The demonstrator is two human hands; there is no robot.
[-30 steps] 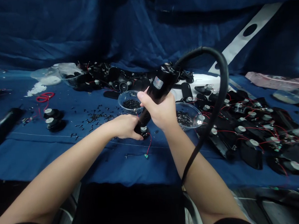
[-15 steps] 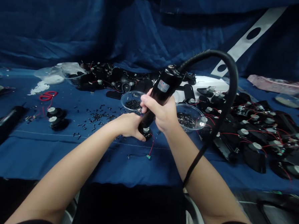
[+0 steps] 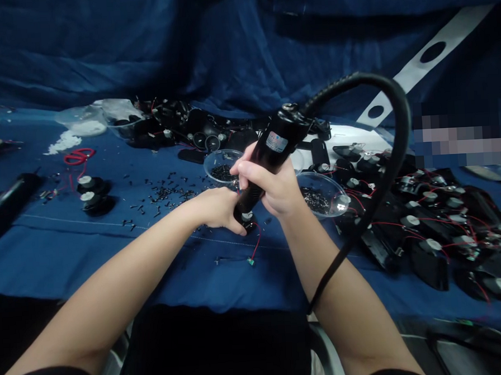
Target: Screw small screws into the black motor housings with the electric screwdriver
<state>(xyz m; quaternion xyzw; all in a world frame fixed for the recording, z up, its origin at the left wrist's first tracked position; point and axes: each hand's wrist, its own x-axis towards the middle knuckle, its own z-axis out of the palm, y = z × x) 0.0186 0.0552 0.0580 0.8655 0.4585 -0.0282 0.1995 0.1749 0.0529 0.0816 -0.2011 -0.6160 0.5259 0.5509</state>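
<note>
My right hand (image 3: 271, 181) is wrapped round a black electric screwdriver (image 3: 278, 138), which leans with its top toward the right. A thick black cable runs from that top in a loop down over my right forearm. Under the tool's lower end sits a small black speaker part (image 3: 247, 224) with a white-grey round magnet. My left hand (image 3: 222, 209) closes on this part from the left, thumb in front; most of its fingers are hidden. A red wire leads from the part to a small green circuit board (image 3: 251, 261) on the blue cloth. The screwdriver's tip is hidden.
Clear bowls of screws (image 3: 222, 169) (image 3: 324, 197) stand behind and right of my hands. Loose screws (image 3: 171, 193) lie scattered left. Wired black speaker parts (image 3: 428, 217) crowd the right side. Red-handled scissors (image 3: 79, 156), two speaker parts (image 3: 95, 198) and a black cylinder (image 3: 10, 205) are left.
The camera view has shifted slightly. Both hands keep their grip, and the screwdriver stays at about the same tilt over the speaker part.
</note>
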